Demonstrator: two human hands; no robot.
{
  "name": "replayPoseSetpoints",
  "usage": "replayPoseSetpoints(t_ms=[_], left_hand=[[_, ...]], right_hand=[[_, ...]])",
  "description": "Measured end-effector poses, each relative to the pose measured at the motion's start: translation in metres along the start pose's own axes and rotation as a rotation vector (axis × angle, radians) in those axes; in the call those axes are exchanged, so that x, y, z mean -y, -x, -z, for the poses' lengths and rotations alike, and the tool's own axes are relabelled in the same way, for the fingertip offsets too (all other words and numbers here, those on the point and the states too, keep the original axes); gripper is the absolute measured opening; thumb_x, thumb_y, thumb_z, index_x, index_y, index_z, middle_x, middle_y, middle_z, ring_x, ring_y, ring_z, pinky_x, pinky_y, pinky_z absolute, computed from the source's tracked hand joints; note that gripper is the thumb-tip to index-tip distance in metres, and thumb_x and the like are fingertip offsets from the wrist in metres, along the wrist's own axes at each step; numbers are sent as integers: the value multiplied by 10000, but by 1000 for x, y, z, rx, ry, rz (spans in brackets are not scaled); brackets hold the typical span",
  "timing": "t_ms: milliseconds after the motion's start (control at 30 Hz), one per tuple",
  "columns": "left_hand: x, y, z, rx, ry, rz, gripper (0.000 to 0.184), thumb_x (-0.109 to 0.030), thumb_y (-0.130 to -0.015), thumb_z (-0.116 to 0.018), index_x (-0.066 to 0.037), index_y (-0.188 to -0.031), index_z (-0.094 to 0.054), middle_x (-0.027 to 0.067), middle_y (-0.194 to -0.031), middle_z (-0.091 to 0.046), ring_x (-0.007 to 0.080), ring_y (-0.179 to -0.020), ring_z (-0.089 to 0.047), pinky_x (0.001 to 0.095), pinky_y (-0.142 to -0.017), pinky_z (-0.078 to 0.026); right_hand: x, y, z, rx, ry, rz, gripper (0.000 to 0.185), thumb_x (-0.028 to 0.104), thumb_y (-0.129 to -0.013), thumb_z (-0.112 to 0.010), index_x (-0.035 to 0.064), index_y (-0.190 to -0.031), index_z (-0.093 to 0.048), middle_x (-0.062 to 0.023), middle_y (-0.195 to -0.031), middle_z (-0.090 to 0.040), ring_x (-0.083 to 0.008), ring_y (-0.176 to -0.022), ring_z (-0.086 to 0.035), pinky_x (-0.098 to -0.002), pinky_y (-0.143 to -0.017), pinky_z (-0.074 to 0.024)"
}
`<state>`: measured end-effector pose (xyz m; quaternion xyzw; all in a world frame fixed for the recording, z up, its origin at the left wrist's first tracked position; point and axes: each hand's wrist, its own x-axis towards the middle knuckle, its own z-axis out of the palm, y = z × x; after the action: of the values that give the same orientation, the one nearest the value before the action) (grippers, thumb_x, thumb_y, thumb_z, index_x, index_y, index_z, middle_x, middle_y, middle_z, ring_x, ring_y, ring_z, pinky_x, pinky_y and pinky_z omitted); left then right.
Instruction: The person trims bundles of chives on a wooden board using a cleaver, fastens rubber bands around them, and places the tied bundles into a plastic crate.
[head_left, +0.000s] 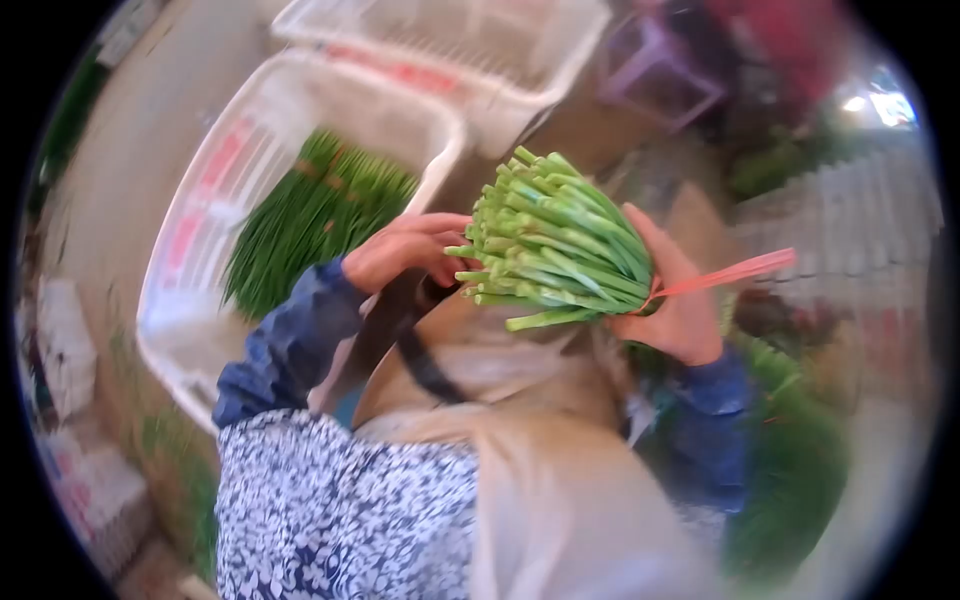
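A thick bundle of green stalks (560, 235), probably garlic chive stems, is held in front of my body with the cut ends pointing up and left. My right hand (680, 300) is wrapped round its right side, where a red tie (735, 270) binds it and trails a loose tail to the right. At the other side, my left hand (410, 250) has bent fingers against the cut ends; the fingertips are partly hidden. More thin green stalks (310, 220) lie in a white plastic crate (165, 250) to the left of my left hand.
A second pale crate (500, 110) stands behind the first. Farther right is a purple stool (660, 70). Green stalks (790, 460) lie blurred beside my right sleeve. A beige apron (580, 490) covers my lap. Grey ridged stacks (850, 210) stand at the far right.
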<state>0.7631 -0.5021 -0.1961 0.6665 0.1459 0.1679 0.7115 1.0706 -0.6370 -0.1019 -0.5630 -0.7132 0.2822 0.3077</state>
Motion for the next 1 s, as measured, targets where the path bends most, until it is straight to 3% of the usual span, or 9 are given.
replayPoseSetpoints(t_ms=[67,100,233,433,633,733,833,900,1000], left_hand=[[-9,-19,7,-15,82,-19,525,-96,-912,-531,-22,-1420,-421,142,-1203,-623,181,-995,-601,292,-897,-484],[-14,-34,6,-92,205,114,592,-108,-899,-581,-35,-1450,-378,138,-1233,-604,182,-1017,-588,298,-902,-480],[-65,-64,-26,3,83,-86,1019,-326,-746,-788,-72,-1534,-194,152,-1421,-442,231,-1180,-490,369,-1015,-385],[-108,-70,-58,129,253,-223,1184,-421,-665,-849,-75,-1542,-134,188,-1479,-361,263,-1224,-467,395,-1037,-369],[-43,-69,-80,195,217,-249,1353,-422,-617,-882,-69,-1550,32,207,-1545,-244,321,-1370,-339,451,-1114,-291],[-54,-84,-111,147,260,-269,1365,-409,-611,-891,-69,-1547,42,204,-1559,-208,318,-1378,-326,462,-1117,-282],[-95,-124,-125,-20,202,-620,1360,-351,-580,-925,-77,-1544,-6,167,-1541,-245,291,-1390,-311,446,-1120,-287],[-117,-136,-126,-7,409,-628,1316,-226,-561,-931,-79,-1533,-56,131,-1490,-314,260,-1348,-363,419,-1090,-339],[-141,-154,-114,-8,554,-601,1254,-26,-548,-908,-72,-1518,-116,91,-1398,-433,220,-1251,-468,374,-1017,-450]], right_hand=[[17,9,24,-127,-469,-184,939,-2,-633,-781,2,-1468,-351,-77,-1358,-526,-149,-1227,-487,-305,-1057,-351],[16,8,40,-163,-411,-146,939,-2,-633,-781,2,-1468,-351,-77,-1358,-526,-149,-1227,-487,-305,-1057,-351],[42,35,90,-333,-398,-154,964,-23,-618,-794,11,-1472,-348,-53,-1366,-516,-134,-1241,-470,-294,-1051,-354],[104,67,139,-202,-559,-228,925,55,-614,-824,1,-1432,-395,-29,-1311,-539,-117,-1189,-485,-291,-1024,-370],[124,59,101,-115,-432,-357,994,68,-640,-828,-8,-1482,-305,-73,-1373,-505,-138,-1238,-466,-318,-1055,-361],[114,46,76,-333,-168,-78,993,-13,-668,-785,-22,-1496,-237,-134,-1441,-438,-206,-1303,-450,-345,-1086,-350],[102,24,75,-524,-33,109,1040,-1,-679,-786,-16,-1513,-165,-165,-1459,-406,-236,-1310,-447,-358,-1089,-355],[86,14,70,-583,227,84,1093,43,-690,-834,-2,-1516,-121,-182,-1437,-417,-249,-1297,-461,-366,-1075,-381],[71,-12,39,-830,29,289,1030,184,-687,-866,-15,-1464,-220,-176,-1328,-497,-294,-1203,-521,-399,-1006,-426]])
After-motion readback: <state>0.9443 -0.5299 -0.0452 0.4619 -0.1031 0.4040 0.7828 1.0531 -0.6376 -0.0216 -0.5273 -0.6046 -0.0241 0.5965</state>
